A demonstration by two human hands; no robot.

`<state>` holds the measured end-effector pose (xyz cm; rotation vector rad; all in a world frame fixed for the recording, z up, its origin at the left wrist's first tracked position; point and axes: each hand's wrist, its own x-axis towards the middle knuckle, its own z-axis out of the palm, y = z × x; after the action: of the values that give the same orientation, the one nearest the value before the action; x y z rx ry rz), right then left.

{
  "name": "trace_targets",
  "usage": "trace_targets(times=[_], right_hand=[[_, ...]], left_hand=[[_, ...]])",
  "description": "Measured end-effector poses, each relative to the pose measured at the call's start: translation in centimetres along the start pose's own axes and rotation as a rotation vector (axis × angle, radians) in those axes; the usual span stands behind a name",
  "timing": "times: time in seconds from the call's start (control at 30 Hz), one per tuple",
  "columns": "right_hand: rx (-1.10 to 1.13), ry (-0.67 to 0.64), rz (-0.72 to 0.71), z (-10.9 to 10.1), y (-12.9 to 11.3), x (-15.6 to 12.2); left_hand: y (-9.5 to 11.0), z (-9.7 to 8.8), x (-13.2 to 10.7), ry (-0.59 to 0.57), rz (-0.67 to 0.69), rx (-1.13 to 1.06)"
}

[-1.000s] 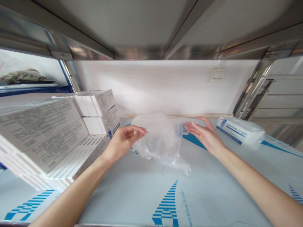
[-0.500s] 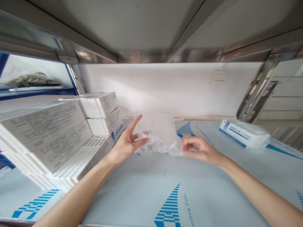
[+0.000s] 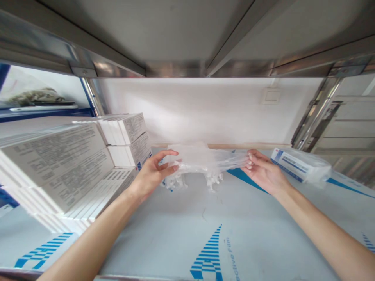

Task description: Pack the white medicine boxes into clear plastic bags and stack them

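A bunch of thin, translucent disposable gloves point(image 3: 191, 156) is held up over the film-covered shelf near the back wall, with limp finger-like ends dangling below. My left hand point(image 3: 154, 169) grips the left edge of the bunch, thumb in front and index finger along the top; its other fingers are partly hidden. A stretch of the same clear material runs taut to the right, where my right hand point(image 3: 265, 171) pinches its end between thumb and fingertips. Behind the right fingertips lies a white and blue box point(image 3: 293, 164) in clear plastic wrap.
White printed cartons point(image 3: 73, 168) stand in stacks at the left, close to my left forearm. The shelf surface point(image 3: 164, 234) carries blue-printed protective film. Overhead hangs a metal shelf point(image 3: 175, 39), with metal posts point(image 3: 319, 109) at the sides. A switch point(image 3: 272, 96) is on the wall.
My right hand has moved right and slightly up, drawing the glove material out sideways. My left index finger has bent down toward the bunch, and finger-like ends now hang beneath it.
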<state>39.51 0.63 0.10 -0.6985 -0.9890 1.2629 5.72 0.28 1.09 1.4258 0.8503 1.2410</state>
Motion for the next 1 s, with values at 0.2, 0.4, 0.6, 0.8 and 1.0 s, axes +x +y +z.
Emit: trace_targets(times=[0.2,0.4,0.6,0.8,1.0], right_hand=[[-0.143,0.082,-0.083,-1.2,0.3,0.8],[-0.301,-0.003,-0.115,-1.0,1.2,0.6],[-0.353,-0.038,-0.104,-0.6,1.6,0.3],[-0.57,0.009,-0.086,-2.0,2.0,1.1],[-0.687,-0.026,-0.03,-2.1,2.2,1.2]], left_hand=[[0.0,-0.2,0.1,0.073,0.035,-0.018],[-0.6,-0.1,0.2,-0.018,0.054,0.161],[-0.5,0.3,0.2,0.003,0.256,0.303],[-0.3,-0.2,0.2,0.145,0.095,0.285],[0.0,-0.1,0.0,0.139,0.116,0.278]])
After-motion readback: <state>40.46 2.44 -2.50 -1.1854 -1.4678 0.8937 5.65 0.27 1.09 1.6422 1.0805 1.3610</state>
